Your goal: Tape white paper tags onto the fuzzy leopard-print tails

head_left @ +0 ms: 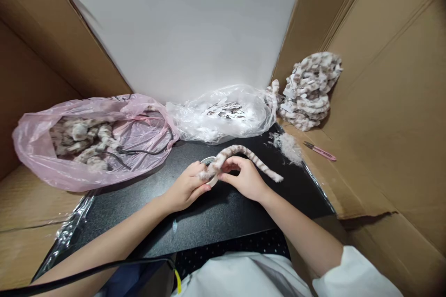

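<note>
A striped, fluffy plush tail point(232, 150) in beige and white curves over the middle of the black table, its thin tip pointing right. My left hand point(186, 188) is closed on the tail's thicker end, together with a white ring point(213, 182) like a roll of tape. The ring lies partly behind the tail, so its full shape is hidden. From the other side, my right hand point(245, 180) is closed, its fingers curled at the tail and the thumb by the ring's edge. The right fingertips are partly hidden behind the tail.
A pink plastic bag point(35, 148) with plush pieces lies open at left. Beside it sits a clear bag point(195, 120) holding white pieces. Back right are a heap of plush tails point(310, 93), white fluff point(287, 146) and pink-handled snips point(322, 151). Cardboard walls point(383, 79) flank the table point(167, 222).
</note>
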Tool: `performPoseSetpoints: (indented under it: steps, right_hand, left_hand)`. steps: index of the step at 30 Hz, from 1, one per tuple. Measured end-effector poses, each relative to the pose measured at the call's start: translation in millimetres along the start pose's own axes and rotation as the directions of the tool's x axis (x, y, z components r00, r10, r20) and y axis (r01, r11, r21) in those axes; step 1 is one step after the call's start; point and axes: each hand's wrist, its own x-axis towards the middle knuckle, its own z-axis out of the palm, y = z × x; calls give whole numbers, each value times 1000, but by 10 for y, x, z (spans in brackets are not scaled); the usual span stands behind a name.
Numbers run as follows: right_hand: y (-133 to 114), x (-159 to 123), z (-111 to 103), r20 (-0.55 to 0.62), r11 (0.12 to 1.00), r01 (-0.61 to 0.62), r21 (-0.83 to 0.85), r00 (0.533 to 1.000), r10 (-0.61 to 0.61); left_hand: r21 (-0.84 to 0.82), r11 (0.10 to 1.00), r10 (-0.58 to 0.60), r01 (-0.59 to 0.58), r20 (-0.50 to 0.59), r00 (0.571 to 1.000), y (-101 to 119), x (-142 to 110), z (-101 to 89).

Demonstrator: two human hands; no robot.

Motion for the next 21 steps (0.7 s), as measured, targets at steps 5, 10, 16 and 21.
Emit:
performPoseSetpoints:
  steps: [5, 10, 16, 21]
  right_hand:
    - [-9, -18, -11, 5, 998, 0, -58, 1000, 0]
    - [-2, -1, -37, -73, 998, 9, 61, 997, -5]
    - [10, 35, -60, -47, 990, -70, 121, 996, 76]
    - [-11, 60, -48, -37, 994, -40, 105, 998, 44]
  left_hand:
    - [-79, 996, -44, 45, 17, 999, 33, 36, -20]
    - [-151, 987, -42, 46, 28, 999, 40, 58, -26]
    - [-184, 981, -46, 54, 48, 998, 17, 65, -29]
    - [-201, 979, -33, 48, 76, 997, 3, 78, -77]
